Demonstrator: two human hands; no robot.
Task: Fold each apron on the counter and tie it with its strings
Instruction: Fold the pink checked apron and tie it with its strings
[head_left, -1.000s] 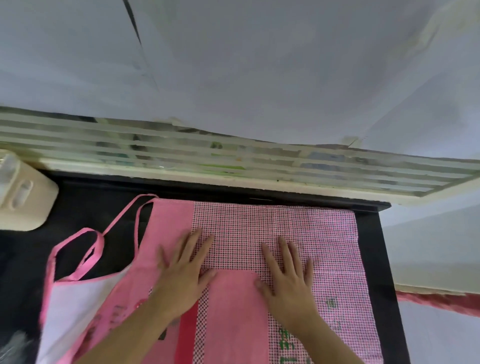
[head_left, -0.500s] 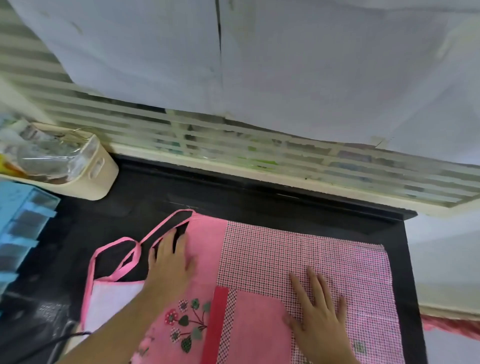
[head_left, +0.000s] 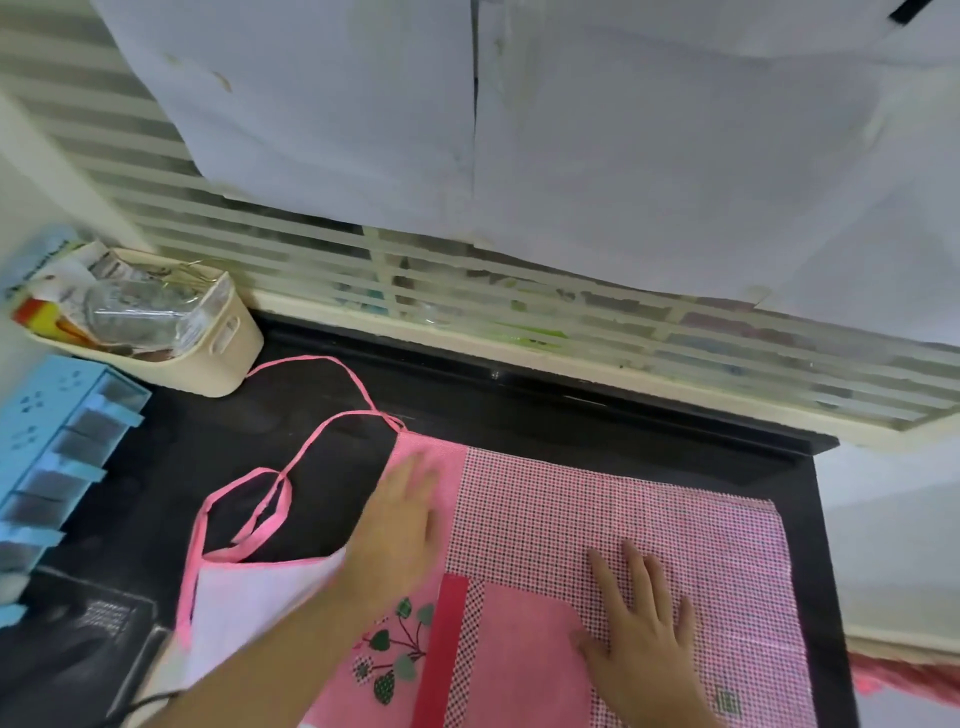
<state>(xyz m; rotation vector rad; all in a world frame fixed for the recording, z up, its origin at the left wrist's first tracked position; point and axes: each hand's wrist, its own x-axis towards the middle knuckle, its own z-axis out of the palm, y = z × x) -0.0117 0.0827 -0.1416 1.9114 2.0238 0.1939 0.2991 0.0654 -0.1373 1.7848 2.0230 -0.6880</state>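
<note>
head view, looking down at a black counter (head_left: 519, 415) below a slatted window. nearest the person, both forearms reach in from the near edge. the right hand (head_left: 644, 623) lies flat on the apron, fingers straight and spread, palm pressing down the checked cloth beside a plain pink pocket patch (head_left: 519, 670). the left hand (head_left: 400, 525) is blurred; it looks flat with fingers straight on the plain pink band of the apron, but whether it is pressing or only sweeping across cannot be told.

the pink apron (head_left: 613, 519) is spread flat across the right half of the counter, reaching almost to the right edge. its long axis runs left to right, with the skirt to the right and the bib end to the left. an embroidered flower (head_left: 395, 649) sits near the left forearm. left of that, a white panel trimmed in pink (head_left: 254, 592), apparently a turned-over part, lies toward the near left.

farther out, the pink strings (head_left: 311, 447) loop loosely over bare counter, trailing from the apron's far left corner toward the far left corner of the counter. the left hand is the nearer one to them, so gathering the strings probably falls to it while the right hand pins the cloth.

at the far left stand a cream basket (head_left: 218, 358) of packets and a blue organiser (head_left: 57, 431).
</note>
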